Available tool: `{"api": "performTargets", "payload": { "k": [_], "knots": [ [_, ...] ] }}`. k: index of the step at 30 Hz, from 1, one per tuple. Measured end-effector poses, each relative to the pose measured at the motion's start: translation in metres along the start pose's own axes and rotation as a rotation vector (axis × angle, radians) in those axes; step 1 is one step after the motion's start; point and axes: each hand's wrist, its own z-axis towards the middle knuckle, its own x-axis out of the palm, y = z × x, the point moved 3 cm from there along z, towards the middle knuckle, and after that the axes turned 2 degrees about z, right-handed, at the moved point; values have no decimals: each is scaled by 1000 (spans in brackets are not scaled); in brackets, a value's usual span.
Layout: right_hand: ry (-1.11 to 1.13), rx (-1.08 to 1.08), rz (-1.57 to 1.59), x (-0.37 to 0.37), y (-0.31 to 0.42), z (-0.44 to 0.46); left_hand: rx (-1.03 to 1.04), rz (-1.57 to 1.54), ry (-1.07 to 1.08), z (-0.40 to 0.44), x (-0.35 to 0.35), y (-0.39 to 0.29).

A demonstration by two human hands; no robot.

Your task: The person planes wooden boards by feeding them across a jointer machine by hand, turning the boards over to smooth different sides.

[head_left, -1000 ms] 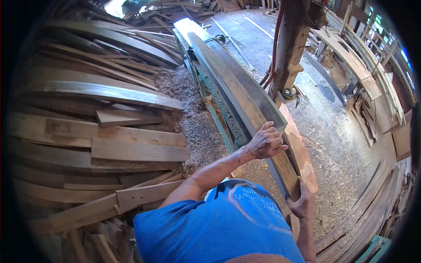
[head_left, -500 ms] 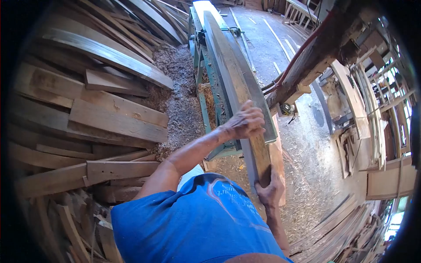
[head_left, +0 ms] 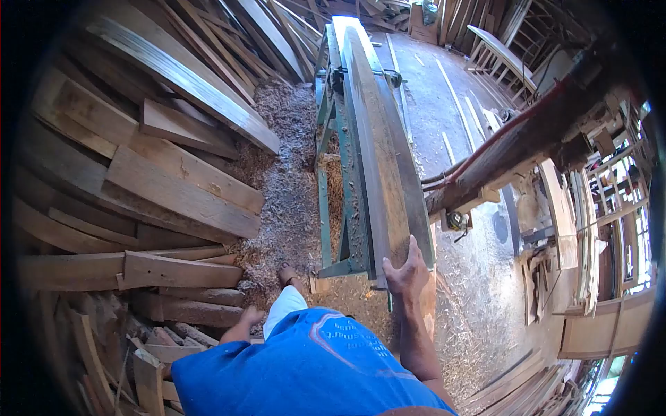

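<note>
A long wooden board [head_left: 381, 166] lies lengthwise on the green metal-framed machine [head_left: 345, 229]. At the board's near end is my right hand [head_left: 407, 276], its thumb on the left side and its fingers up along the right, gripping that end. My left hand [head_left: 252, 317] is off the board, low at the left beside my body, with loosely parted fingers and nothing visible in it.
Planks [head_left: 184, 187] are stacked at the left, beside shavings [head_left: 291, 139] on the floor. A thick wooden post [head_left: 513, 149] slants close by on the right, with a tape measure [head_left: 456, 221] on it. My foot [head_left: 286, 273] shows near the machine.
My left hand has let go of the board's top and dropped down to the left. The board has slid forward along the machine, with my right hand still at its near end.
</note>
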Motion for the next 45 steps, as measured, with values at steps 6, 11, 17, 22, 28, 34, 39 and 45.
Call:
{"api": "performTargets", "payload": {
  "k": [6,11,17,22,28,34,39,45],
  "knots": [
    [9,8,-25,22,10,51,-13,-226,215,-44,23,17],
    [2,8,-34,35,23,91,375,269,196,46,-44,-52],
    [4,8,-24,59,33,140,549,-399,-272,92,-187,-180],
    [-4,1,47,79,40,185,577,-345,-198,66,-233,-244],
    [-62,-75,-52,75,44,185,583,-217,-129,33,-182,-200],
    [-29,-47,-61,74,46,185,170,-290,103,-12,-66,-39],
    [-31,-25,-19,82,44,197,84,-161,190,-39,-11,44],
    [-32,-46,-52,88,54,222,83,-67,276,4,-6,16]
  ]
}}
